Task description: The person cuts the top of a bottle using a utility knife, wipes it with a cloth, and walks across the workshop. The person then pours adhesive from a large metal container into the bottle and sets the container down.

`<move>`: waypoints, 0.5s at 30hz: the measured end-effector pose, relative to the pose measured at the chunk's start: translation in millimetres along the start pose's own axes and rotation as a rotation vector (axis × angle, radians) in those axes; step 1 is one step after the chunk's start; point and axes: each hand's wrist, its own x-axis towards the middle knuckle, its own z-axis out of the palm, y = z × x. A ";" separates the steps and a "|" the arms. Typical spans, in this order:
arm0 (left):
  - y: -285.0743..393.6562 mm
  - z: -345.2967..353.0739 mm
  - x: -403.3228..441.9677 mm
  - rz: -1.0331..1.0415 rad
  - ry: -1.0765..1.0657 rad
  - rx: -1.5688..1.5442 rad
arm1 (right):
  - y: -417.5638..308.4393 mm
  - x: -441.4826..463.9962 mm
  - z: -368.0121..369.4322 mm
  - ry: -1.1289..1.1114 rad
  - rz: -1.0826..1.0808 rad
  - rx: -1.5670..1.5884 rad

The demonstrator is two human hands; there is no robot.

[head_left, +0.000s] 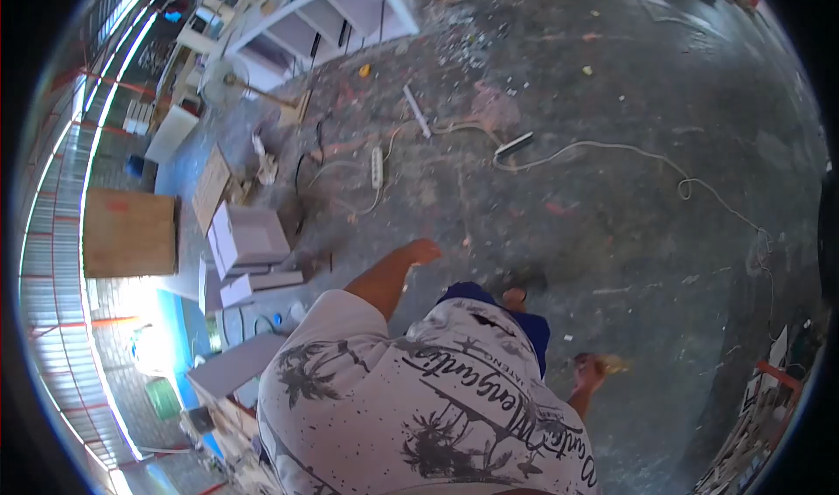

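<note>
My left hand (424, 251) hangs over the concrete floor, below the power strip (377, 168). Its fingers are loosely stretched and nothing shows in them. At my other side, my right hand (589, 373) is closed around a small yellowish, see-through object (615, 364). That object is smeared, and I cannot make out its kind. Between the hands are my printed white shirt (437, 381), blue shorts (535, 333) and one foot (515, 299).
A white cable (603, 144) crosses the floor ahead. A pale strip (417, 110) and debris (472, 49) lie farther off. White boxes (253, 233), a standing fan (229, 80) and a white shelf unit (323, 23) stand left. A red-framed rack (778, 377) is right.
</note>
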 end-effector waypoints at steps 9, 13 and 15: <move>34.9 -192.4 134.5 -0.400 0.720 -1.168 | -50.1 115.0 -12.9 -0.063 0.074 0.141; 33.0 -120.8 214.5 0.077 0.083 -0.018 | -185.7 182.5 16.1 0.177 -0.071 -0.444; 40.9 -106.6 256.9 0.267 -0.126 0.162 | -243.0 211.7 30.6 0.184 -0.082 -0.387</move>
